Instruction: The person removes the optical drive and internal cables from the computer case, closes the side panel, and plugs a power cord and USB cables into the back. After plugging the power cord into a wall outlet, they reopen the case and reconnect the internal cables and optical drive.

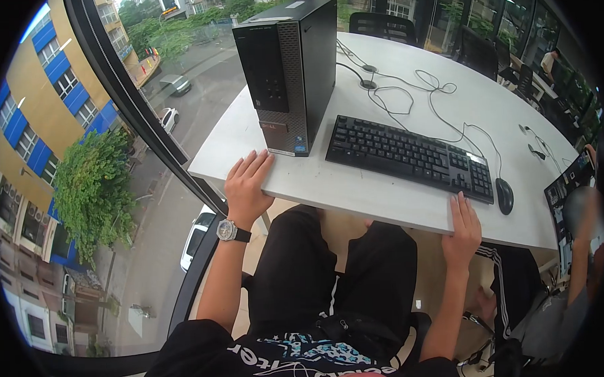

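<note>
My left hand [248, 182] lies with its fingers stretched out on the near edge of the white table [375, 196], just in front of a black Dell desktop computer [287, 82] that stands upright. My right hand [462, 233] rests on the same edge, fingers straight and close together, its tips near the lower right part of a black keyboard [410, 156]. Neither hand holds anything. A black mouse [504, 196] sits to the right of the keyboard, its cable running back across the table.
Loose cables [412, 91] lie behind the keyboard, near round black cable grommets [368, 84]. A large window [199, 92] borders the table on the left. At the right, another person [566, 312] sits beside an opened computer case [560, 199]. Black chairs [383, 27] stand behind.
</note>
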Action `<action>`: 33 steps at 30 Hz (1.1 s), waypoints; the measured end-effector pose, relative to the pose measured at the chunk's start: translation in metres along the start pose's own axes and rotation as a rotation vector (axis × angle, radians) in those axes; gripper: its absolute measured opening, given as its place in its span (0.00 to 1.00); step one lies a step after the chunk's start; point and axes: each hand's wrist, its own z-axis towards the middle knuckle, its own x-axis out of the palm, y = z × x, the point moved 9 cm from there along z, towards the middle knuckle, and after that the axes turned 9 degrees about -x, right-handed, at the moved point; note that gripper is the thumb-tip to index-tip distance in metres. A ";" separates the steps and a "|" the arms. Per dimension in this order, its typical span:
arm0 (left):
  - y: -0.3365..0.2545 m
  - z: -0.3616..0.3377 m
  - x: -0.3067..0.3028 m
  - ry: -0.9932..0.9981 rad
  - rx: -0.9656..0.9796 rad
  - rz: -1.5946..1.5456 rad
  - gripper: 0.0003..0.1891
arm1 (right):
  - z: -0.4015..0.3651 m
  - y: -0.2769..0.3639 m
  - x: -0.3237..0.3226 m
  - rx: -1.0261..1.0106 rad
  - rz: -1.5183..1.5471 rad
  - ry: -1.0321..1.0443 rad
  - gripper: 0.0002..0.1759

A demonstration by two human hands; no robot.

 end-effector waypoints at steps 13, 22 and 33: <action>0.001 0.000 0.000 -0.012 -0.003 0.017 0.33 | -0.001 -0.001 0.001 0.003 -0.017 0.012 0.33; 0.003 0.000 -0.004 -0.029 -0.003 0.005 0.31 | -0.003 0.002 0.002 -0.001 -0.008 -0.020 0.38; 0.001 -0.001 -0.004 -0.038 -0.008 -0.001 0.30 | -0.002 0.000 0.001 0.005 -0.022 0.002 0.29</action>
